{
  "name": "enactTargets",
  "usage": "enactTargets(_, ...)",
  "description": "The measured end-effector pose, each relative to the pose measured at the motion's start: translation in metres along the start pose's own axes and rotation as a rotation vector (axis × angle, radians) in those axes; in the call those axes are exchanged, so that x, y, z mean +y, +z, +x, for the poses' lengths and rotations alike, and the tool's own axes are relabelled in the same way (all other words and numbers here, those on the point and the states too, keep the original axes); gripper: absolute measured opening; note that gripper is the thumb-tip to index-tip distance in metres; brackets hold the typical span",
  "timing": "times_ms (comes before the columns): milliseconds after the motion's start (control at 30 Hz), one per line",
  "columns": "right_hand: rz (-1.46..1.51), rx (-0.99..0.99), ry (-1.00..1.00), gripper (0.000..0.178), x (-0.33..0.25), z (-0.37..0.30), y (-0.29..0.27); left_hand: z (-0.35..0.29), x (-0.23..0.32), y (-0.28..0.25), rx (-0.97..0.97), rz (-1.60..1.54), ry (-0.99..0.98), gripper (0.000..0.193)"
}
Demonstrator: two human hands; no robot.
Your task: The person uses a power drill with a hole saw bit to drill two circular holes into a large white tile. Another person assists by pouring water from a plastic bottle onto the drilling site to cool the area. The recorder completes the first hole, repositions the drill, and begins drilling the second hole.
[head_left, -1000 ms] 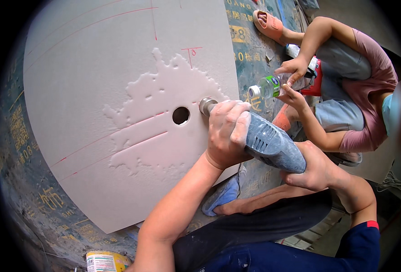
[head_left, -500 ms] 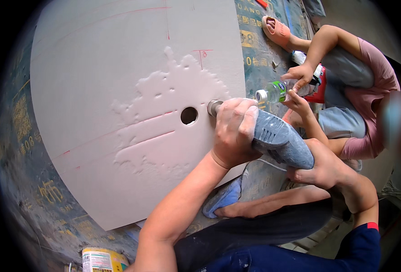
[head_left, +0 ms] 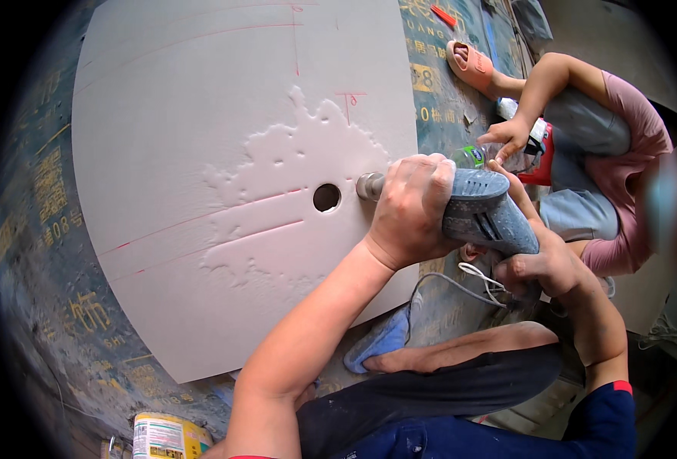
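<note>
Both of my hands hold a dusty blue-grey power drill with a short metal core bit at its front. Fingers of my left hand are wrapped round the front end, just behind the bit. My right hand grips the rear part. Over a wet, pale tile slab, the bit sits just right of a round cut hole; whether it touches the surface I cannot tell. Water lies in a puddle round the hole, across red pencil lines.
A co-worker squats on the right, hands round a clear bottle partly hidden by my drill. A grey cable loops below the drill. A yellow-and-white bucket stands at lower left. Printed dark sheeting covers the floor.
The drill's rear has swung, and more of its side and cable now shows. The bit remains right of the hole. The whole view has shifted slightly, and the bottle is more covered.
</note>
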State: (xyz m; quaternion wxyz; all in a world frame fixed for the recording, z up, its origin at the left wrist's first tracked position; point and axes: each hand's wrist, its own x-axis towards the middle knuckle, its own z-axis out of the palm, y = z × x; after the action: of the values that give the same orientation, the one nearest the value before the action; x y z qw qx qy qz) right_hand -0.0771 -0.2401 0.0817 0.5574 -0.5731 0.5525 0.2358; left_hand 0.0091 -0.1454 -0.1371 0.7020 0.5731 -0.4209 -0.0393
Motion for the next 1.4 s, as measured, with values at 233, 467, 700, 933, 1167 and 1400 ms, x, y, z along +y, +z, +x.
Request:
enactTargets(233,0.089,0.059,-0.105,0.129,0.021,0.001,0.003,0.001,0.000,0.002,-0.120,-0.042,-0.027,0.090)
enactTargets(467,0.117,-0.013,0.108,0.130,0.025,-0.004,-0.002,-0.002,0.000,0.002,-0.158,-0.066,-0.018,0.089)
enactTargets(700,0.129,-0.096,0.068,0.044,0.043,-0.006,-0.001,-0.005,0.001,0.000,-0.130,-0.038,0.036,0.096)
enactTargets(933,0.110,-0.087,0.042,0.041,0.041,-0.010,0.004,-0.011,0.001,0.002,-0.113,-0.065,0.035,0.092)
enactTargets(1167,0.105,-0.110,0.017,0.041,0.047,-0.009,0.003,-0.011,0.003,0.000,-0.089,-0.023,0.078,0.093)
enactTargets(1400,0.038,-0.114,0.026,0.033,0.053,-0.008,0.000,-0.014,0.003,0.002,-0.091,-0.006,0.088,0.091)
